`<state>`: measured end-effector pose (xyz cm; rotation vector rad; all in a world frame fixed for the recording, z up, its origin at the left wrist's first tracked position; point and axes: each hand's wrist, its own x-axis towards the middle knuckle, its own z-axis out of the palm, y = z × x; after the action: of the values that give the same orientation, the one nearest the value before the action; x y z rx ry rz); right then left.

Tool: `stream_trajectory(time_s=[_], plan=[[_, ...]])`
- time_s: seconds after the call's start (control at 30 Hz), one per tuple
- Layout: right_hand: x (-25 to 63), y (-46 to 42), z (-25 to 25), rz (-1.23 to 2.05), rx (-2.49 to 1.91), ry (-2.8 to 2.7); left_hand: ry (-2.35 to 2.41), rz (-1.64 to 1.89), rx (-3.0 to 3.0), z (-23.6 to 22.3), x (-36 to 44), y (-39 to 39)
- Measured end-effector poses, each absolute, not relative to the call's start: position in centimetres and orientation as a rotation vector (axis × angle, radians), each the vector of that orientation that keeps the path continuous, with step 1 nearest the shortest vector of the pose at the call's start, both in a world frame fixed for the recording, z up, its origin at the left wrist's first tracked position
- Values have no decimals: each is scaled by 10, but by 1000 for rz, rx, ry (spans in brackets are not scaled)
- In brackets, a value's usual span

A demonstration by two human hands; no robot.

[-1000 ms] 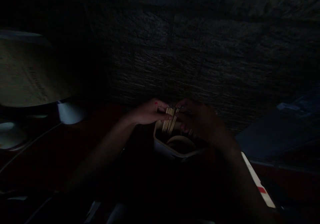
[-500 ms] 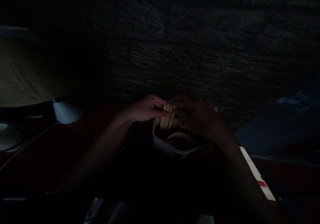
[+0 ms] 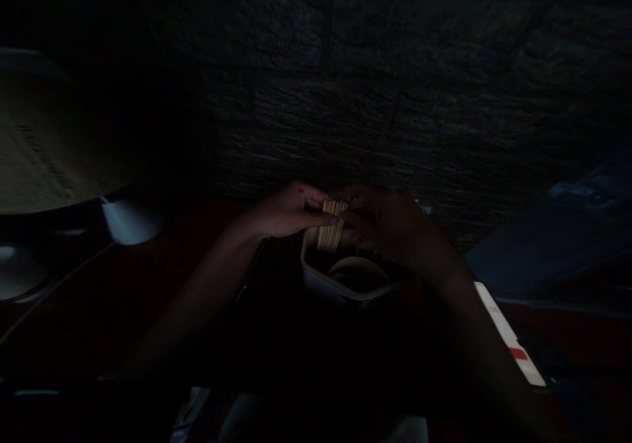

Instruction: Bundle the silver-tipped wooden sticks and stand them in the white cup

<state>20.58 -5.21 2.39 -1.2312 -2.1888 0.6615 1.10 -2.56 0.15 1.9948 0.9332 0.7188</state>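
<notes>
The scene is very dark. My left hand (image 3: 289,212) and my right hand (image 3: 385,222) meet at the centre, both pinched round a small bundle of thin pale wooden sticks (image 3: 330,231). The sticks stand nearly upright between my fingertips, just above the far rim of a white tray-like container (image 3: 320,284). Inside the container lies a pale curved ring or band (image 3: 358,266). My forearms run down toward the bottom of the picture.
A dark rough stone or brick wall (image 3: 395,101) fills the background. At the left are a large pale round surface (image 3: 44,160) and a white cup-like object (image 3: 126,222). A white strip with a red mark (image 3: 508,338) lies at the right, beside a dark blue sheet (image 3: 533,252).
The hands stay together on the sticks. The loose, fanned sticks have been squared into a tighter, shorter-looking bundle, and the view has shifted slightly.
</notes>
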Motion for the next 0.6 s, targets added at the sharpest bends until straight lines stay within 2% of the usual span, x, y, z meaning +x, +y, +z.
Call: stream_trajectory(time_s=[0.43,0.6], plan=[[208,-51,20,746,-1198,-2177,891,722,1850,1,4,-24],[206,-50,22,568,-1198,-2230,943,703,1849,4,1,-25]])
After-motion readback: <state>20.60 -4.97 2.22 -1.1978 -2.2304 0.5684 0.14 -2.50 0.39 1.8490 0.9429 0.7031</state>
